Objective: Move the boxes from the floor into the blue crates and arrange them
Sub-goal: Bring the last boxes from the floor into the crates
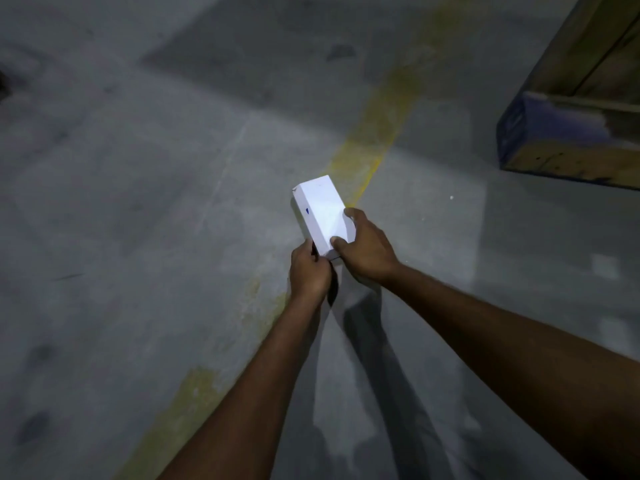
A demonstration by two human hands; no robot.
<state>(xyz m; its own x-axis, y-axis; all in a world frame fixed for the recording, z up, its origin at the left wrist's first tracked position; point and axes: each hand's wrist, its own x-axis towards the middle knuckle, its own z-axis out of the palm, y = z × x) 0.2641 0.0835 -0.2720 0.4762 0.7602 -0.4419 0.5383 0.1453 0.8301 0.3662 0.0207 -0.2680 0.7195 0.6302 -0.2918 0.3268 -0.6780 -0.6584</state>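
White box [320, 211] sits over the yellow floor line [374, 133]. Left hand [309, 271] pinches its near corner and right hand [365, 249] clamps its right edge. This two-sided hold probably steadies it for carrying.

box [322, 216] above floor line [374, 133], pallet [568, 147] far right

Dim grey concrete floor [138, 237] w/ worn yellow line [377, 133], wooden pallet [571, 140] top-rt.

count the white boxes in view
1. The box is held by both hands: left hand at its near end, right hand over its right edge. More may be hidden.
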